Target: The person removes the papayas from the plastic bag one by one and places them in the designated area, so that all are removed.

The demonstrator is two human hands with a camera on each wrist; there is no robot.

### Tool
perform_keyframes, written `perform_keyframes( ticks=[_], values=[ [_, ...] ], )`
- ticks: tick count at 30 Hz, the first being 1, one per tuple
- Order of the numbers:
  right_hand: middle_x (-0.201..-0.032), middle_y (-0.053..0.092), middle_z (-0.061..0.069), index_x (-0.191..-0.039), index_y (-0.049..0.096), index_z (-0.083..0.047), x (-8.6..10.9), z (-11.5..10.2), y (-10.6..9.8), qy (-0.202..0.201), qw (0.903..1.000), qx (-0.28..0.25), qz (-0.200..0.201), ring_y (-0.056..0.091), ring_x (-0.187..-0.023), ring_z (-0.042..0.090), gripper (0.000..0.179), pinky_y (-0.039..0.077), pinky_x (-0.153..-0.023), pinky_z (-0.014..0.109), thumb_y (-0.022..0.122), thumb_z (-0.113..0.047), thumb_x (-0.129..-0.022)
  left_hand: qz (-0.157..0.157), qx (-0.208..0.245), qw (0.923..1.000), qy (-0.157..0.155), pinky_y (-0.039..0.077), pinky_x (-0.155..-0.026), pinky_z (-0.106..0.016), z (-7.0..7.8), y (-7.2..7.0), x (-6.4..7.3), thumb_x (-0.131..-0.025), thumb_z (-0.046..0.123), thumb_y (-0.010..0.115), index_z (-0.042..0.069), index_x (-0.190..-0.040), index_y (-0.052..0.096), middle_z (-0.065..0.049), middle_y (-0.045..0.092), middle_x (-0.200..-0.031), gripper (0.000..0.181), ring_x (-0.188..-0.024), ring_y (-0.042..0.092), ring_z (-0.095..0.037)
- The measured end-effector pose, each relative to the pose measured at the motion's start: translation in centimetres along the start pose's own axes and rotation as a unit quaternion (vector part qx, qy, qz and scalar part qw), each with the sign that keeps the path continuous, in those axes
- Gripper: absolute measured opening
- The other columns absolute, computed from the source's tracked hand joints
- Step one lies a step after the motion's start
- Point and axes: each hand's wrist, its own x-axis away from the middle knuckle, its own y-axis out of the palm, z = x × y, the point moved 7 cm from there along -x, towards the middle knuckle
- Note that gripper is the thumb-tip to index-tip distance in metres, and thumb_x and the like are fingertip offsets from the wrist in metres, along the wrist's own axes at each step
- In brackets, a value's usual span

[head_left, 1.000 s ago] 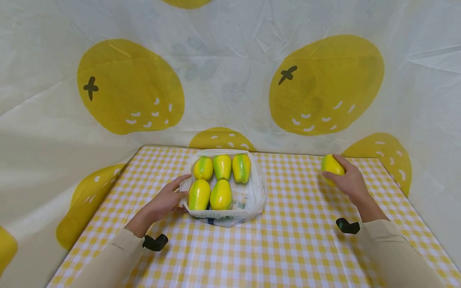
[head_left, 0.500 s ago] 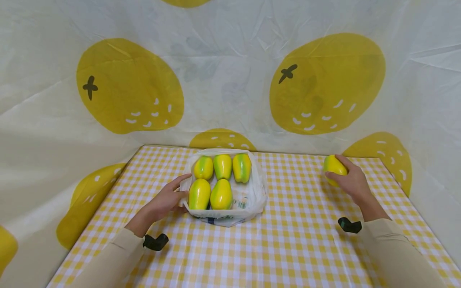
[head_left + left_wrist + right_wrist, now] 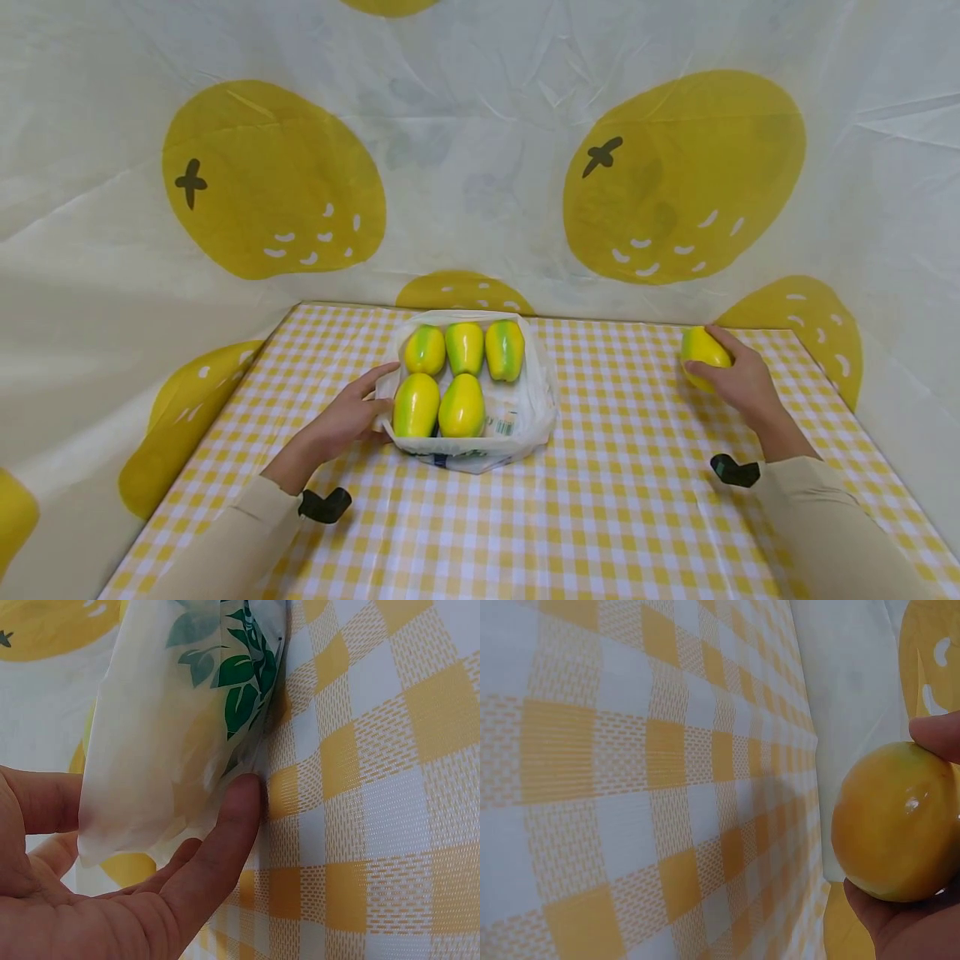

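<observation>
My left hand [image 3: 347, 421] is at the left side of a white plastic bag [image 3: 536, 392], its digits on both sides of the bag's rim. In the left wrist view, one finger [image 3: 232, 825] rests along the bag's outer wall, beside printed green leaves. Inside the bag's opening lie several glossy yellow-green papayas [image 3: 462, 407], in two rows. Far to the right, my right hand [image 3: 742, 379] grips another papaya [image 3: 701, 354] between thumb and fingers. In the right wrist view, the held papaya [image 3: 896, 821] shows its rounded end, held off the tablecloth.
A yellow-and-white checked tablecloth [image 3: 615, 500] covers the table. Behind and at both sides hangs a white curtain [image 3: 465, 167] printed with large yellow fruit. A barcode label [image 3: 504, 427] shows at the bag's right front, beside the front row of papayas.
My right hand has shifted slightly to the right with the papaya in its grip. The left hand and the bag have stayed in place.
</observation>
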Motion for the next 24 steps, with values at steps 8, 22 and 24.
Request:
perform_keyframes(
  ticks=[8,22,24],
  values=[
    [-0.158,0.031,0.042,-0.167,0.02,-0.009,-0.2,0.7,-0.2,0.005,1.0,-0.001,0.0,0.045,-0.119,0.052,0.079,0.045,-0.079,0.034,0.06,-0.034,-0.103,0.003,-0.001,1.0,-0.003,0.061,-0.081,-0.042,0.0,0.1,0.1,-0.109,0.012,0.048,0.026,-0.167,0.024,-0.022,-0.008,-0.175,0.064,-0.135,0.047,-0.039],
    [-0.156,0.031,0.043,-0.167,0.02,-0.01,-0.4,1.9,-0.4,0.012,0.9999,0.005,0.001,0.045,-0.119,0.053,0.08,0.044,-0.077,0.034,0.061,-0.035,-0.103,0.002,-0.004,1.0,0.002,0.06,-0.079,-0.042,0.3,0.2,0.2,-0.109,0.012,0.048,0.026,-0.167,0.024,-0.022,-0.01,-0.174,0.065,-0.131,0.049,-0.037],
    [-0.156,0.032,0.043,-0.167,0.02,-0.01,-0.4,2.0,-0.4,0.014,0.9999,0.007,0.002,0.045,-0.118,0.052,0.08,0.044,-0.076,0.032,0.061,-0.036,-0.103,0.001,-0.004,1.0,0.005,0.06,-0.079,-0.042,0.3,0.2,0.2,-0.109,0.012,0.048,0.026,-0.167,0.024,-0.023,-0.01,-0.174,0.065,-0.132,0.049,-0.038]
  ],
)
